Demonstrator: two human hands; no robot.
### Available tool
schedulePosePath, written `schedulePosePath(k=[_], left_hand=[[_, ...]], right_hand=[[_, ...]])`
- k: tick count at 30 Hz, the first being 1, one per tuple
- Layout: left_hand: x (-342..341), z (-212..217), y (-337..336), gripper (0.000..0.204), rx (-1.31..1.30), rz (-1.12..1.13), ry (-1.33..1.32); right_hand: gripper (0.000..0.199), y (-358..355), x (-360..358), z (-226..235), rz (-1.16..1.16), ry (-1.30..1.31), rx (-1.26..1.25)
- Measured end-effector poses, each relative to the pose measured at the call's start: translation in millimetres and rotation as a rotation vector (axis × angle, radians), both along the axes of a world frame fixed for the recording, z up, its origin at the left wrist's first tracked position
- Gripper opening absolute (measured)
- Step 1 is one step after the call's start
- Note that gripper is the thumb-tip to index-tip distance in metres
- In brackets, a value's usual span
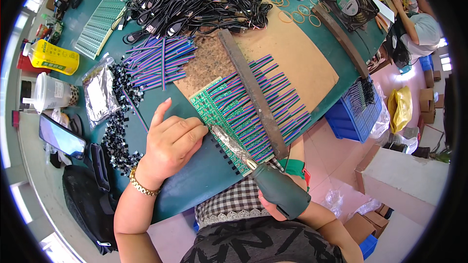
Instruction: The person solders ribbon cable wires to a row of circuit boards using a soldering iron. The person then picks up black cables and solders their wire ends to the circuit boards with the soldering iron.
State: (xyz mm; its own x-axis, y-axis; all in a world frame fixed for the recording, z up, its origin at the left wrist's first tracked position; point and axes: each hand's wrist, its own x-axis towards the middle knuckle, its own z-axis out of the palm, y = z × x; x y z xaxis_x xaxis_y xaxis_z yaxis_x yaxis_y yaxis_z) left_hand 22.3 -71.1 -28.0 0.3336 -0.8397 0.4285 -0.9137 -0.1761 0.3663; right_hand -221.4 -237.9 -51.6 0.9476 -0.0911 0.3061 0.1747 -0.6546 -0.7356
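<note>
My right hand (268, 207) is wrapped round the dark handle of a soldering iron (282, 191), whose crusted metal barrel slants up and left over a green circuit board panel (213, 98). Its tip ends right beside the fingertips of my left hand (171, 141). That hand is pinched at the panel's left edge with the little finger raised; whatever lies between its fingers is hidden. Rows of short multicoloured ribbon wires (273, 79) run right from the panel. A rusty metal bar (253, 95) lies across them. Small black connectors (233, 161) line the panel's lower left edge.
Left of the panel lie loose ribbon wires (158, 63), a heap of black connectors (117, 143) and a phone (62, 136). Bundled black cables (195, 2) cover the far side. A fan (347, 2) and second bar (343, 44) stand right; a co-worker (421, 29) sits beyond.
</note>
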Motion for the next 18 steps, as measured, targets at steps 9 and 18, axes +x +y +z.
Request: schedulePosePath(k=[9,18], left_hand=[[0,-1,0,0.024,-0.013,-0.012,-0.002],[1,0,0,0.024,-0.008,-0.01,-0.005]], right_hand=[[0.014,-8,-9,17,0.001,0.473,0.564],[0.015,-4,-8,15,0.051,0.277,0.225]])
